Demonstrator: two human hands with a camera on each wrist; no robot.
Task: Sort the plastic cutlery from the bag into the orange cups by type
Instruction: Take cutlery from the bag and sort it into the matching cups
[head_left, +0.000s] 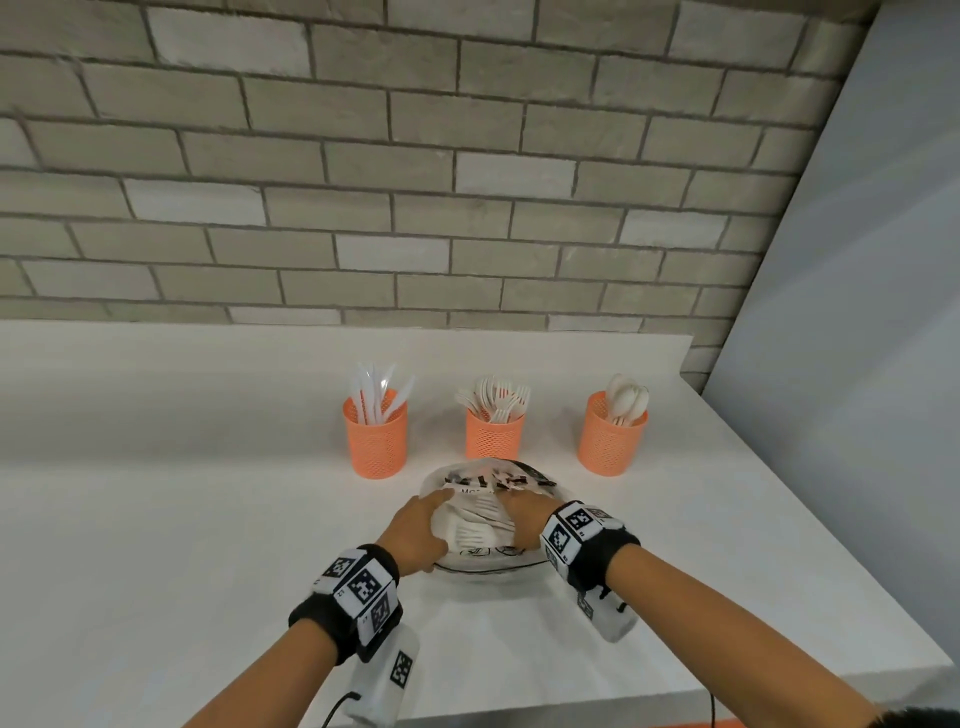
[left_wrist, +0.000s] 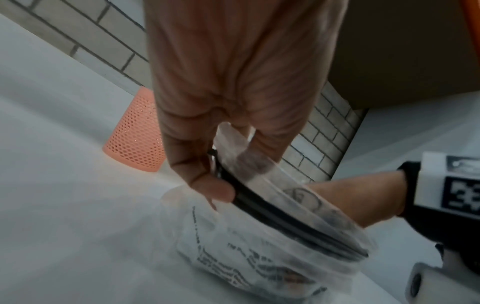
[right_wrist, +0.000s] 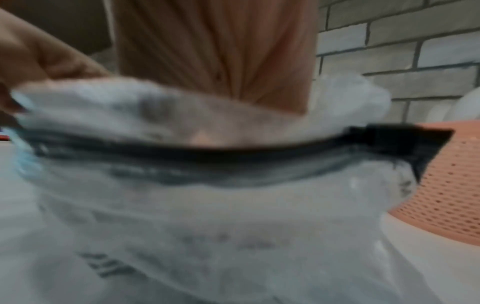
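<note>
The counter (head_left: 156, 519) carries three orange cups (head_left: 494, 434) at the back, holding knives, forks and spoons. Nearer, between both hands, lies the bag (head_left: 485, 486): clear plastic, black print, black zip strip, white forks (head_left: 475, 530) showing inside. The left hand (head_left: 415, 535) pinches its rim. The right hand (head_left: 522, 522) reaches into the mouth; its fingers are hidden, grip unreadable, and its wrist view is blurred.

I see the clear printed bag (head_left: 488, 519) with a black zip strip lying open just in front of the middle orange cup (head_left: 493, 435) holding forks, knives cup (head_left: 377, 439) left, spoons cup (head_left: 611, 434) right.
</note>
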